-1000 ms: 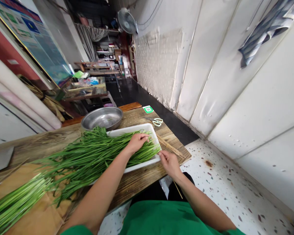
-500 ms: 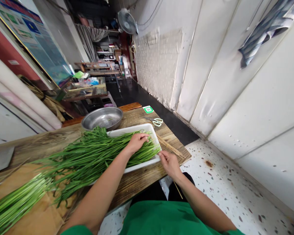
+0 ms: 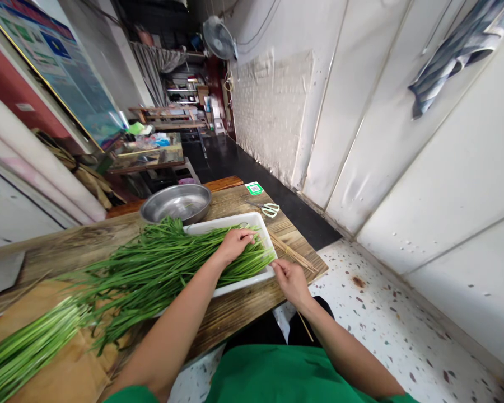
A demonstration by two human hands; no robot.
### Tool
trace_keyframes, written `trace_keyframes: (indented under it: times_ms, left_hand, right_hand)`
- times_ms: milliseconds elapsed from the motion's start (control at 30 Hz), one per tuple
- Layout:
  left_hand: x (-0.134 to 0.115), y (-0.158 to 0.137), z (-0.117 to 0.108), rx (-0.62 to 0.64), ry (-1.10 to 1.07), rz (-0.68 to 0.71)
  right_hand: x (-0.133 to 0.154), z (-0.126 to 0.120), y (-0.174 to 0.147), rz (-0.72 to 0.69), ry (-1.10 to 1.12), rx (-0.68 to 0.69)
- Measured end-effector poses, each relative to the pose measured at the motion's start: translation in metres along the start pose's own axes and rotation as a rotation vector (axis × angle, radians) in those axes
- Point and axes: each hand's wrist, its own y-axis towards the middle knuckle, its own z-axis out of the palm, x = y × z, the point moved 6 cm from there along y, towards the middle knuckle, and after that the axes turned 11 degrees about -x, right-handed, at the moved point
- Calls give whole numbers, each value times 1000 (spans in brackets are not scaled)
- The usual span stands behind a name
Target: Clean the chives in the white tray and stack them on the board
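Observation:
Long green garlic chives [image 3: 151, 260] lie in a white plastic tray [image 3: 224, 222], their leaves spilling over its left end. My left hand [image 3: 234, 246] rests above the stem ends with thumb and fingers pinched together; what is between them is too small to make out. At the tray's right corner my right hand [image 3: 290, 281] is closed in a pinch. A thin straw strand [image 3: 306, 326] hangs below it, apparently from its grip. Just right of the tray lies a tied bundle of straw strands [image 3: 292, 252].
A steel bowl [image 3: 175, 202] stands behind the tray. Scissors [image 3: 270, 210] and a green QR card [image 3: 254, 188] lie near the far table corner. More chives [image 3: 33, 344] lie on brown paper [image 3: 86, 358] at left. A metal blade [image 3: 2, 274] lies at the left edge.

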Motion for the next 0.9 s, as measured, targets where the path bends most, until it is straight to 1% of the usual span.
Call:
trace_keyframes:
  times_ms: [300,700,800,900]
  left_hand:
    - [0,0,0,5,7,45]
    - [-6,-4,0,33,-23,59]
    - [-8,-7,3,73,-25,81]
    - [-12,-12,6,162,-26,113]
  right_hand:
    - [1,-1,0,-1,-6,1]
    - [2,1,0,-4,-45,-17]
    - [2,2,1,-4,-49,-27]
    - [3,2,4,-9,-37,-47]
